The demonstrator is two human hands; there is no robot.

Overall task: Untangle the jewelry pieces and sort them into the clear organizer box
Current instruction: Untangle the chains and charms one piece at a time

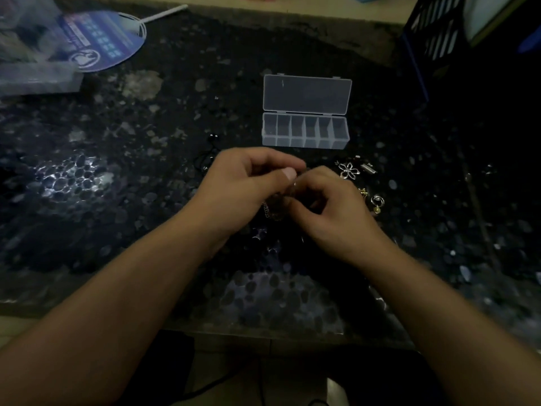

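From the head view, I have both hands close together over the dark speckled counter [117, 177], just in front of the clear organizer box [305, 133]. My left hand [246, 183] has its fingers curled, thumb pressed toward the fingertips, pinching what looks like part of a tangled chain [270, 210]. My right hand [330, 206] is curled the same way, working at the same knot; the picture is too dim to show exactly which strand each hand holds.

The box sits open, lid [306, 95] folded back flat, and its 6 compartments look empty, so I judge the sorting has not started. Loose pieces lie to the right of my hands: a flower-shaped pendant [348, 170], a small silver clasp piece [368, 167] and a ring-like charm [377, 202]. A dark cord piece [209, 150] lies to the left. All of it remains to be sorted.

A blue round fan [102, 39] at far left carries printed writing, too blurred to read.
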